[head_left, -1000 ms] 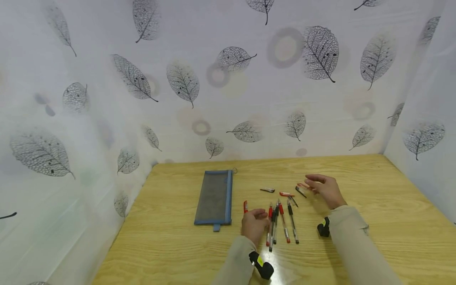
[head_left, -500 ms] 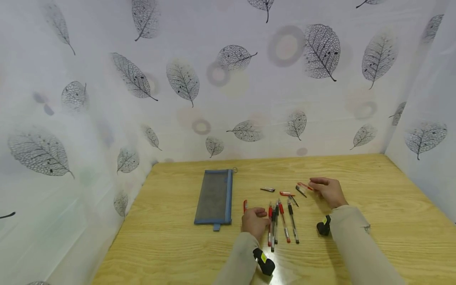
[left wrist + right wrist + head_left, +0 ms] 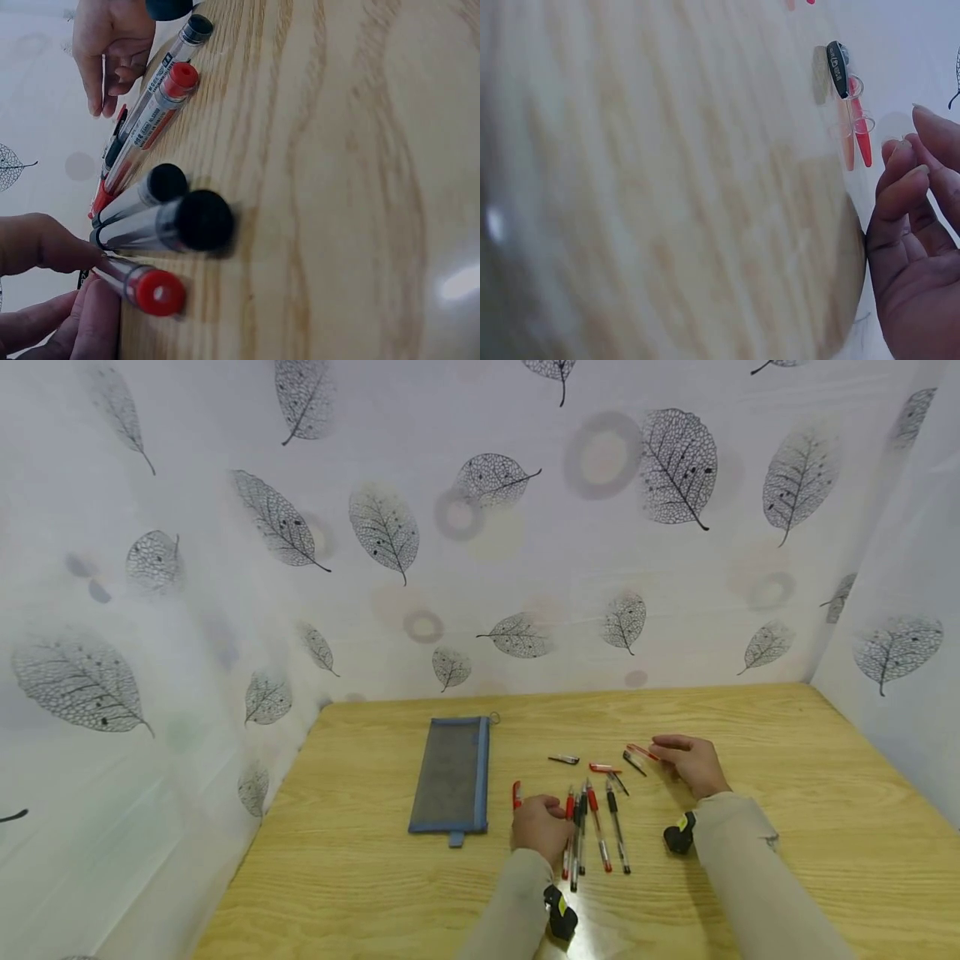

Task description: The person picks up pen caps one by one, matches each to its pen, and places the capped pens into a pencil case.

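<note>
left grip [image 3: 542, 829] pinches a clear, red-ended plastic pen [image 3: 137, 285]! right grip [image 3: 692, 766] hangs loose beside a slim red plastic cap [image 3: 862, 136]. all five pens [image 3: 599, 828] look uncapped.

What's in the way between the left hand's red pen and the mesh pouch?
A red cap lies on the table between the left hand and the mesh pouch, close beside the hand. Besides that and the hand itself, nothing visible blocks the red pen's way.

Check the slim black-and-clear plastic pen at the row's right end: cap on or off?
Cap off: in the head view, the pen ends in a bare, narrow tip.
</note>
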`<state>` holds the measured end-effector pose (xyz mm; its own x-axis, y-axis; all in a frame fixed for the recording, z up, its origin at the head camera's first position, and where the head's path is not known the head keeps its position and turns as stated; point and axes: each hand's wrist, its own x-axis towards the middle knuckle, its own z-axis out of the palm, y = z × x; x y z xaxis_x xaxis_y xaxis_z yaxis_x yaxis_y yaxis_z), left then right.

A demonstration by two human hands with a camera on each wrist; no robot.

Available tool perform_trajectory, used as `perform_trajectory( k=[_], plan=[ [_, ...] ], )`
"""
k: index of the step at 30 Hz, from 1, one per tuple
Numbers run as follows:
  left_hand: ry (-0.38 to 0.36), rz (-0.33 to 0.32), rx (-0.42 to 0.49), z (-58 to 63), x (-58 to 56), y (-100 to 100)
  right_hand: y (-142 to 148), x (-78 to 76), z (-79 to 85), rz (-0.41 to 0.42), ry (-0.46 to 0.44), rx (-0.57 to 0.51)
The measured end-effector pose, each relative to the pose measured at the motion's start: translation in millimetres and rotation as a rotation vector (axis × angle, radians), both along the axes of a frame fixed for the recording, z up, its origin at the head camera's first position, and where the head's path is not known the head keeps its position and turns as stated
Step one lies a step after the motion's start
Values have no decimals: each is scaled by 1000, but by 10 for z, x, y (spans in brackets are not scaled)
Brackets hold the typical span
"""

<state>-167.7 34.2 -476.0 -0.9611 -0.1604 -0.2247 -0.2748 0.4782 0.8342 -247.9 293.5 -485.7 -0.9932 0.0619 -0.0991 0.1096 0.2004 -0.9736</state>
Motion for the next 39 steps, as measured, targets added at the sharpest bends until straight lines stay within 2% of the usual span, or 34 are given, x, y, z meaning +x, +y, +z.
perform_trajectory(
  k=[3, 12, 22, 26, 33, 39],
  plan=[
    [-11, 2, -15, 5, 2, 12, 2, -6, -21, -9, 4, -1],
    [51, -54, -93, -26, -2, 43, -54, -29, -55, -32, 30, 49],
    [115, -47, -44, -42, 12, 1, -135, -65, -90, -85, -2, 119],
    [115, -37, -29, -55, 8, 4, -144, -67, -84, -98, -8, 177],
    [103, -24, -17, -81, -6, -6, -175, -49, -56, -54, 6, 286],
    [65, -9, 6, -62, -9, 1, -141, -57, -97, -31, 26, 295]
  ],
)
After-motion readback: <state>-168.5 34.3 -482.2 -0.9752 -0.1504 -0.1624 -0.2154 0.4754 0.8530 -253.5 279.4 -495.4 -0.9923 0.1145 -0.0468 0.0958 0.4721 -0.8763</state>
